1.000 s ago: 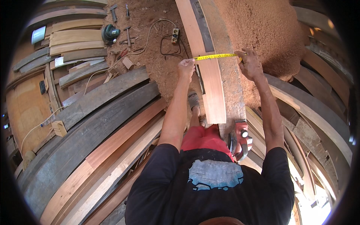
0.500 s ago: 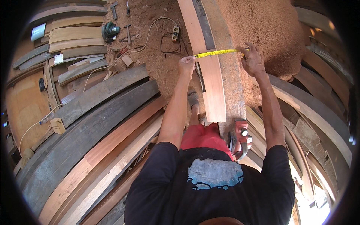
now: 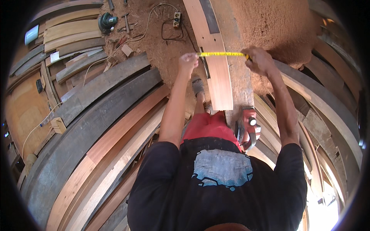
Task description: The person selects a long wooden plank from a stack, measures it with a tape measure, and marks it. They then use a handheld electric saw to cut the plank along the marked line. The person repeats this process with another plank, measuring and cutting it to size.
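Observation:
A yellow tape measure (image 3: 223, 54) is stretched crosswise over a pale reddish plank (image 3: 219, 82). My left hand (image 3: 188, 62) pinches one end of the blade just left of the plank's edge. On the other side, my right hand (image 3: 260, 61) is closed round the tape's case, which it mostly hides, above the right side of the bench beam. The plank lies lengthwise on a wide, dusty beam (image 3: 242, 82). Two small dark marks show on the plank beyond the tape, and a dark strip is on its far part.
A red power planer (image 3: 249, 127) sits at the beam's near end. Stacked boards (image 3: 111, 104) lie at left, more timber (image 3: 323, 100) at right. Sawdust (image 3: 277, 27) is heaped at far right. A power strip (image 3: 177, 19), cords and a green blower (image 3: 106, 23) are on the ground.
The stretched tape now crosses the plank nearer its close end, and the two dark marks show beyond it. Both hands still hold the tape. The view has shifted slightly.

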`<move>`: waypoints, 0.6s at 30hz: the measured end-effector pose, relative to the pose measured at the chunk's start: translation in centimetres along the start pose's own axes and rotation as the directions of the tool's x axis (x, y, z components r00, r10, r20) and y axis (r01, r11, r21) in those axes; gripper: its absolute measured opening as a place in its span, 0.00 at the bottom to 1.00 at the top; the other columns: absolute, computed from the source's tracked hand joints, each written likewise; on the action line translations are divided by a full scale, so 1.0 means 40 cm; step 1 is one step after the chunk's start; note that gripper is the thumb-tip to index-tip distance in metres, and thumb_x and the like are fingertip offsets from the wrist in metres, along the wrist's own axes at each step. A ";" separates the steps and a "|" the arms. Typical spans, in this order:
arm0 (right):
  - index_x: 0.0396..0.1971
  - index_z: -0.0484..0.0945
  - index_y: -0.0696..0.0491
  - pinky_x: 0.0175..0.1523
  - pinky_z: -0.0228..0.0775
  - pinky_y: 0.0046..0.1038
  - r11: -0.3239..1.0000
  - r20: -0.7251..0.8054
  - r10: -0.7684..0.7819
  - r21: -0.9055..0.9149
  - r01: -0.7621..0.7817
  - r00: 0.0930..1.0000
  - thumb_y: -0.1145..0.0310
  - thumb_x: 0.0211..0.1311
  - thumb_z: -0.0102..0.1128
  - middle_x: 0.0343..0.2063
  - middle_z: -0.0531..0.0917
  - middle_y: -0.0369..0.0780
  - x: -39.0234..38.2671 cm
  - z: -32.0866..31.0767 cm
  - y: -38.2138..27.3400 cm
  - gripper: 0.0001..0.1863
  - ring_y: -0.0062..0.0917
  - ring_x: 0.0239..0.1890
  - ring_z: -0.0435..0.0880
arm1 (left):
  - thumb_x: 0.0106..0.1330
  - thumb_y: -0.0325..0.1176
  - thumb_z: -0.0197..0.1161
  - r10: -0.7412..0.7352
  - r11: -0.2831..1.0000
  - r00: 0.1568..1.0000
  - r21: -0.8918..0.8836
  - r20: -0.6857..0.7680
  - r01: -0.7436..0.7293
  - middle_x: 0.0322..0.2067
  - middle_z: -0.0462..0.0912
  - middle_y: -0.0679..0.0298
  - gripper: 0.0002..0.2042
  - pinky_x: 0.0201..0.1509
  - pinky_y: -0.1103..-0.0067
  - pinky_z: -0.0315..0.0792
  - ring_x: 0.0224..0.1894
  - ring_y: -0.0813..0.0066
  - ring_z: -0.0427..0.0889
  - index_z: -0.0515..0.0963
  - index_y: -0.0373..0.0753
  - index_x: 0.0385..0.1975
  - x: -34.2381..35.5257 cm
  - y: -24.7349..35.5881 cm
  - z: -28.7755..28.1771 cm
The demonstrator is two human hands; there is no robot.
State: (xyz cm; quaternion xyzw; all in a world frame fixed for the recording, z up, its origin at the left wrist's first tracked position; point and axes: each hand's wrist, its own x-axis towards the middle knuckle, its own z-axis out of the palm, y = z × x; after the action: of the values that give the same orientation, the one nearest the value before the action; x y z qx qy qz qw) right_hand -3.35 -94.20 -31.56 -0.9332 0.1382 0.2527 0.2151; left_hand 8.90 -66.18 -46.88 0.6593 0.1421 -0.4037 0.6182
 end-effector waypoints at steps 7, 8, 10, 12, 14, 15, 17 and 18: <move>0.50 0.83 0.46 0.55 0.74 0.46 0.999 0.135 0.051 0.006 -0.053 0.990 0.70 0.50 0.57 0.45 0.82 0.46 -0.185 0.116 -0.021 0.24 0.46 0.50 0.79 | 0.68 0.31 0.66 -0.114 0.986 0.987 -0.108 0.114 0.126 0.31 0.82 0.65 0.06 0.35 0.81 0.77 0.29 0.79 0.79 0.79 0.37 0.37 -0.217 -0.300 -0.052; 0.51 0.82 0.46 0.56 0.73 0.45 0.997 0.136 0.080 0.009 -0.082 0.987 0.70 0.50 0.57 0.46 0.81 0.46 -0.201 0.126 -0.016 0.24 0.45 0.51 0.79 | 0.68 0.30 0.66 -0.127 0.987 0.988 -0.090 0.084 0.135 0.30 0.81 0.65 0.05 0.33 0.81 0.77 0.28 0.80 0.78 0.78 0.36 0.36 -0.236 -0.305 -0.030; 0.51 0.82 0.46 0.57 0.72 0.44 0.990 0.140 0.135 0.012 -0.138 0.981 0.70 0.51 0.57 0.48 0.80 0.45 -0.227 0.141 -0.002 0.24 0.43 0.53 0.77 | 0.68 0.28 0.65 -0.151 0.987 0.988 -0.060 0.022 0.152 0.27 0.80 0.67 0.04 0.31 0.82 0.77 0.26 0.82 0.76 0.78 0.36 0.35 -0.262 -0.316 0.012; 0.52 0.82 0.46 0.59 0.71 0.43 0.994 0.093 0.099 0.044 -0.103 0.991 0.70 0.51 0.57 0.49 0.80 0.44 -0.241 0.169 0.015 0.24 0.43 0.54 0.76 | 0.69 0.32 0.65 -0.119 0.991 0.993 -0.058 0.011 0.120 0.28 0.80 0.67 0.06 0.33 0.82 0.77 0.26 0.81 0.77 0.78 0.36 0.36 -0.263 -0.327 0.017; 0.52 0.82 0.46 0.60 0.71 0.42 0.994 0.075 0.084 0.070 -0.090 0.994 0.70 0.51 0.57 0.49 0.79 0.44 -0.248 0.179 0.027 0.24 0.42 0.55 0.75 | 0.68 0.32 0.66 -0.095 0.995 0.995 -0.040 0.006 0.095 0.28 0.81 0.66 0.07 0.33 0.81 0.78 0.27 0.81 0.78 0.78 0.36 0.36 -0.261 -0.321 0.015; 0.53 0.81 0.46 0.60 0.70 0.42 0.992 0.081 0.087 0.080 -0.093 0.993 0.70 0.51 0.57 0.49 0.79 0.44 -0.246 0.181 0.030 0.24 0.42 0.55 0.75 | 0.68 0.32 0.66 -0.094 0.995 0.995 -0.024 0.014 0.094 0.28 0.81 0.66 0.07 0.34 0.81 0.78 0.27 0.80 0.79 0.78 0.36 0.36 -0.260 -0.318 0.014; 0.53 0.81 0.47 0.61 0.70 0.41 0.992 0.074 0.082 0.092 -0.088 0.994 0.71 0.51 0.57 0.49 0.79 0.45 -0.244 0.183 0.033 0.24 0.43 0.54 0.75 | 0.68 0.33 0.66 -0.089 0.996 0.996 0.008 0.028 0.089 0.29 0.81 0.66 0.08 0.34 0.81 0.78 0.28 0.80 0.79 0.78 0.36 0.36 -0.253 -0.322 0.005; 0.53 0.81 0.47 0.61 0.69 0.41 0.992 0.062 0.075 0.093 -0.081 0.995 0.71 0.51 0.57 0.49 0.79 0.45 -0.245 0.185 0.035 0.25 0.43 0.54 0.75 | 0.68 0.32 0.67 -0.097 0.995 0.995 0.008 0.022 0.097 0.30 0.82 0.65 0.08 0.34 0.81 0.78 0.28 0.80 0.79 0.78 0.35 0.38 -0.251 -0.325 0.005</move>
State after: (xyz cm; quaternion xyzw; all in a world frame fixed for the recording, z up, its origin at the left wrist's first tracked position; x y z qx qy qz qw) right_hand -15.10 -90.47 -32.57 -0.9081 0.1800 0.2810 0.2531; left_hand -6.48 -60.71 -48.86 0.6492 0.1654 -0.4412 0.5972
